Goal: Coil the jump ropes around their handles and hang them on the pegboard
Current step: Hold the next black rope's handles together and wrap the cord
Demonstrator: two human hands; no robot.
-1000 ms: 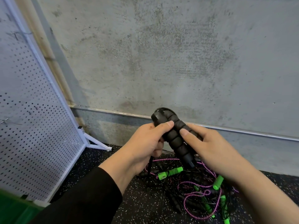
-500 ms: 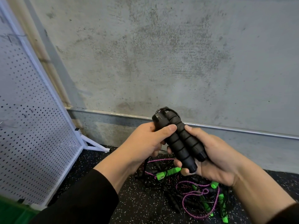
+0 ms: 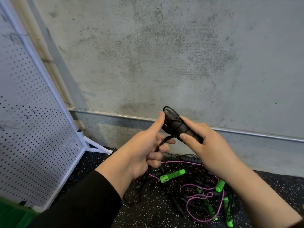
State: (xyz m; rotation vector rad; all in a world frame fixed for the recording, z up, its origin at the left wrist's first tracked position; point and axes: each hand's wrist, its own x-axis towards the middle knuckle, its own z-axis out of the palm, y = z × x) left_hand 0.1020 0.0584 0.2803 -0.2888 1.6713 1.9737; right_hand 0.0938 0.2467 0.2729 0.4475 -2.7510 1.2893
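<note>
Together, the right hand [image 3: 212, 145] grips the black handles [image 3: 179, 127] while the left hand [image 3: 144, 152] pinches their cord [image 3: 162, 143].

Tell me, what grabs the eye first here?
Two bare hands at centre: the right hand grips a pair of black foam jump-rope handles with thin black cord wound round them, while the left hand holds the loose black cord. Below lies a tangle of green-handled, purple-corded jump ropes on the speckled black floor; a white perforated pegboard stands left.
</note>
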